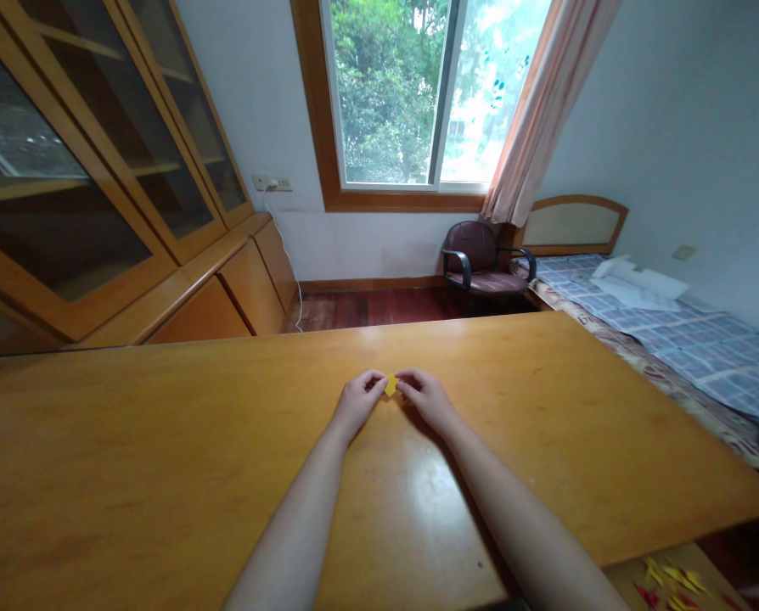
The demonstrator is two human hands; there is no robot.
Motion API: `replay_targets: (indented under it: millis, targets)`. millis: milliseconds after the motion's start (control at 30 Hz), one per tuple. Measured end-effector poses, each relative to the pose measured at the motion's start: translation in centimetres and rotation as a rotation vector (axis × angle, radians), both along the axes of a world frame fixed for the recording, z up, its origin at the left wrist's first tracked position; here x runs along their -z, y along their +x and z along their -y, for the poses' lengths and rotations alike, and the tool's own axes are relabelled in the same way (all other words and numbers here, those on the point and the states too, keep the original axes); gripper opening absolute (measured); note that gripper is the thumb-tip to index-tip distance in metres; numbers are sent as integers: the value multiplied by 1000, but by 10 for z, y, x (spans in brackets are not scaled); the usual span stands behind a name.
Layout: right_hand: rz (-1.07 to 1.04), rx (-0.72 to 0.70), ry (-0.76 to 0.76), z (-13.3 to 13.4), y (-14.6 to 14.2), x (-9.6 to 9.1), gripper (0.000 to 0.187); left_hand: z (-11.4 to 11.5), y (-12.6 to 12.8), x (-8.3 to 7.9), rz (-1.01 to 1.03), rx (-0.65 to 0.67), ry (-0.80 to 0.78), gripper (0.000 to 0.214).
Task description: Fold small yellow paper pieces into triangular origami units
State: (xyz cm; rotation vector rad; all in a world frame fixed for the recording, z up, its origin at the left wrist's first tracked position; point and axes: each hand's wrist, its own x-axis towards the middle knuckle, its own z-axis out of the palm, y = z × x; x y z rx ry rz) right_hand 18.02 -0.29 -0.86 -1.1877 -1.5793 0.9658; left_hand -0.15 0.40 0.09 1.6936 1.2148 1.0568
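Observation:
A small yellow folded paper piece (390, 386) is held between my two hands, just above the far part of the wooden table (163, 458). My left hand (359, 399) pinches its left side between thumb and fingers. On the opposite side, my right hand (425, 395) grips the right edge the same way. The fingertips cover both sides of the piece, so its full shape is partly hidden.
At the lower right, below the table's edge, several yellow and red pieces (672, 581) lie on a tan surface. A maroon armchair (481, 263) stands beyond the table. The bed (660, 322) is on the right, glass-door cabinets (143, 127) on the left.

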Motion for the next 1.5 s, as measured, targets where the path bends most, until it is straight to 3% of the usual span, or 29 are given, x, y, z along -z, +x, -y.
replay_targets:
  millis: [633, 833, 1233, 1500]
  targets:
    - [67, 14, 33, 1, -2, 3, 22, 0, 1, -2, -33, -35, -8, 21]
    - [84, 84, 10, 13, -5, 4, 20, 8, 0, -1, -61, -12, -6, 22]
    - [44, 98, -55, 56, -18, 2, 20, 43, -8, -1, -56, -24, -76, 22]
    - [9, 106, -74, 55, -20, 4, 22, 42, -10, -5, -53, -23, -97, 25]
